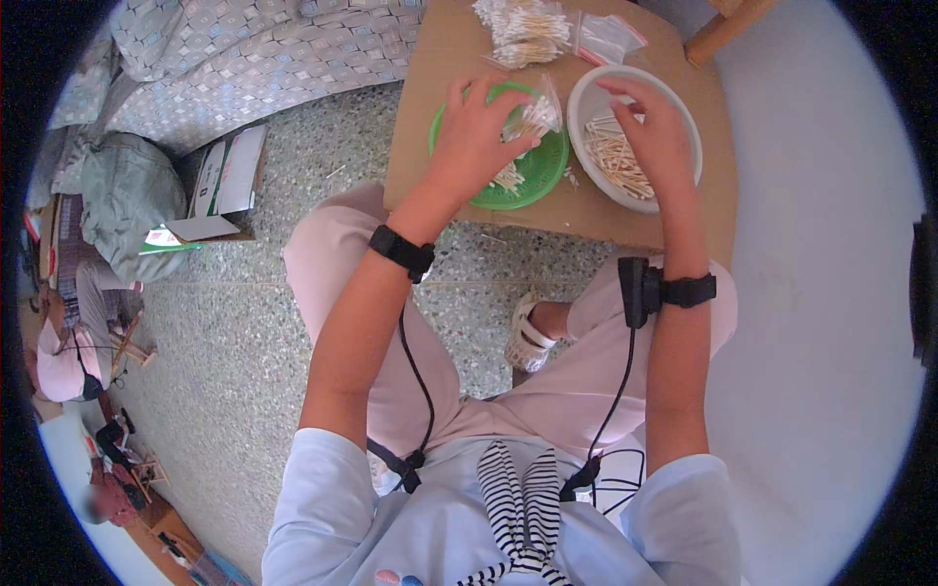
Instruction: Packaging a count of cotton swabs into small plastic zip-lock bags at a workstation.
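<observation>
My left hand (479, 142) is over a green basket (476, 198), its thumb and a finger curled round a small clear plastic bag (540, 114) with white-tipped cotton swabs in it. Below the bag, loose cotton swabs (508, 178) lie in the basket. To the right, my right hand (653, 132) hangs over a white bowl (687, 117), thumb and fingers apart with nothing between them. Many cotton swabs (616, 161) with pale wooden sticks lie in that bowl, partly hidden by the hand.
Both containers stand on a brown cardboard-topped table (606, 220). At its far side are a pile of bagged swabs (525, 34) and empty clear bags (608, 39). A white wall runs along the right. An opened carton (230, 176) sits on the speckled floor; other people work at far left.
</observation>
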Available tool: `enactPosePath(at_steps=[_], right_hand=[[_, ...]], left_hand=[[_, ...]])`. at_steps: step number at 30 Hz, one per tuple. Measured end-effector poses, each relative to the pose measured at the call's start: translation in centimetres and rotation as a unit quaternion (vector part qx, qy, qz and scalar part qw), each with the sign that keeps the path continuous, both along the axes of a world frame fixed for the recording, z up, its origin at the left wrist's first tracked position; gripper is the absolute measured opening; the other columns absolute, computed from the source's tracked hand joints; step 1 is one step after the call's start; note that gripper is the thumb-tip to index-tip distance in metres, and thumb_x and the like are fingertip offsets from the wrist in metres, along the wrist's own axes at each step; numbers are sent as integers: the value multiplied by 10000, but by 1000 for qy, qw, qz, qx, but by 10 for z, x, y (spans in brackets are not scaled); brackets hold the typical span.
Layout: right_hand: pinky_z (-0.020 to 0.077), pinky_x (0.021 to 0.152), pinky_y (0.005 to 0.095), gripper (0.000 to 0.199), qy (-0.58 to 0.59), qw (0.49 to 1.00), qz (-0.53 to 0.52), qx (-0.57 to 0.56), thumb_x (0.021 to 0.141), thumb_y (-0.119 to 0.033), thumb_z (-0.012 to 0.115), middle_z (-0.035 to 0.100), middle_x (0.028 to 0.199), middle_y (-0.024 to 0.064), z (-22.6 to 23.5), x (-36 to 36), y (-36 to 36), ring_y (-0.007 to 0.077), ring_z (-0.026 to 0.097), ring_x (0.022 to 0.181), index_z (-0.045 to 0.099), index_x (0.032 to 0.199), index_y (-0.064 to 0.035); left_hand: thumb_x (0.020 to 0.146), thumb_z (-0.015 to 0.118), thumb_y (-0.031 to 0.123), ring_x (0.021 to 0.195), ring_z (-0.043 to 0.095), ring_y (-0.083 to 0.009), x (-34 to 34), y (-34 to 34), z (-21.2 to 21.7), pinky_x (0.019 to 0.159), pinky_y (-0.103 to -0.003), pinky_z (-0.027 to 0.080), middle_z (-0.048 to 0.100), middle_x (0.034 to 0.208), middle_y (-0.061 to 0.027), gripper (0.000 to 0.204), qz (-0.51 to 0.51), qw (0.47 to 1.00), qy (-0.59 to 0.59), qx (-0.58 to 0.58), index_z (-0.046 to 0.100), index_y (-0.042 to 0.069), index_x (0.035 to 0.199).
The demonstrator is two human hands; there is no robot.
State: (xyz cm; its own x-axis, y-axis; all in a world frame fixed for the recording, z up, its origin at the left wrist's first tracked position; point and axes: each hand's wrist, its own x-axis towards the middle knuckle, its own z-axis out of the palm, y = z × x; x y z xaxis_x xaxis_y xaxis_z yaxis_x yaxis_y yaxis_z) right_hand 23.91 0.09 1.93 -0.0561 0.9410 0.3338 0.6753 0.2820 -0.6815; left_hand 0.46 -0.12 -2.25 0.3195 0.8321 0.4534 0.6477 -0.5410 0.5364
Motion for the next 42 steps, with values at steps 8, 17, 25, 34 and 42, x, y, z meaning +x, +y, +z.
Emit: enactPosePath(at_steps=[8,17,25,34,42], right_hand=[[490,820,471,222,-349,918,-36,-186,799,-200,656,666,1069,67,-13,7,-13,293,628,995,716,1010,-236],[490,783,448,166,-318,941,-90,-68,779,-316,692,669,946,86,-7,7,-14,310,629,891,731,886,-195],[493,740,438,198,-164,980,-90,-69,826,-292,656,675,915,104,-7,2,-10,317,635,866,702,919,-123],[519,667,346,215,94,995,-11,-4,878,-241,625,686,835,122,17,-51,-25,240,669,740,649,981,-53],[518,666,301,198,218,975,31,-14,873,-204,650,680,803,98,23,-60,-26,159,658,737,629,966,-30]], left_hand=[[765,732,346,1199,427,-323,-3,6,8,1044,-413,302,530,1255,-133,560,-14,999,-44,-28,565,87,1233],[895,593,334,1196,435,-310,-6,3,21,1038,-406,296,541,1241,-129,398,-22,999,-35,20,581,90,1208],[998,361,347,1195,435,-322,-15,2,11,1049,-404,283,534,1242,-142,411,-78,991,-105,-26,604,89,1206],[892,585,284,1156,450,-308,4,-4,17,1008,-421,343,566,1173,-104,311,-101,992,-64,27,646,56,1094],[840,661,215,1156,458,-272,-3,2,25,989,-396,361,594,1138,-59,166,-87,991,-97,9,702,78,924]])
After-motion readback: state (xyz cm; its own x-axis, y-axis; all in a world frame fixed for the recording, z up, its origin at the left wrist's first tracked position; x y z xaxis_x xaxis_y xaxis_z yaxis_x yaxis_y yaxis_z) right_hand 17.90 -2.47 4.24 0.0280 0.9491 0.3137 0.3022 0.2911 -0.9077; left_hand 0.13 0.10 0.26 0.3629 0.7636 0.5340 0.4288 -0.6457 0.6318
